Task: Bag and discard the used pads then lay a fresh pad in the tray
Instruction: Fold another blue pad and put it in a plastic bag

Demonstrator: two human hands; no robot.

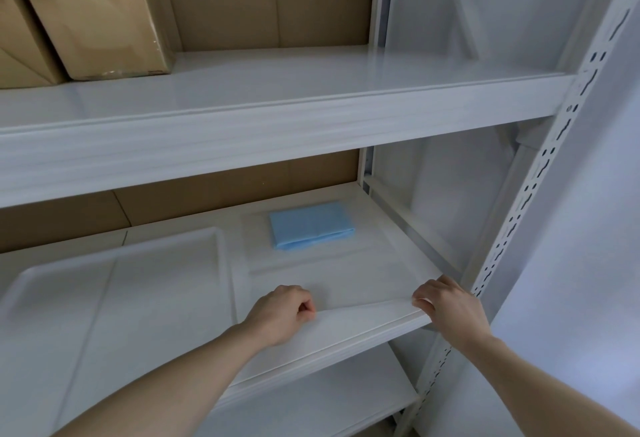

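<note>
A white plastic tray (138,298) lies on the left of the middle shelf with nothing visible in it. A folded blue pad (311,225) rests near the back of the same shelf, right of the tray. In front of the pad a thin translucent white sheet, apparently a plastic bag (339,274), lies flat on the shelf. My left hand (280,312) is closed on its near edge beside the tray. My right hand (446,308) pinches its near right corner at the shelf's front edge.
The upper shelf (277,125) overhangs the work area and carries cardboard boxes (97,24) at its left. A perforated white upright post (519,211) stands just right of my right hand. A lower shelf (311,395) shows beneath. Brown cardboard backs the rack.
</note>
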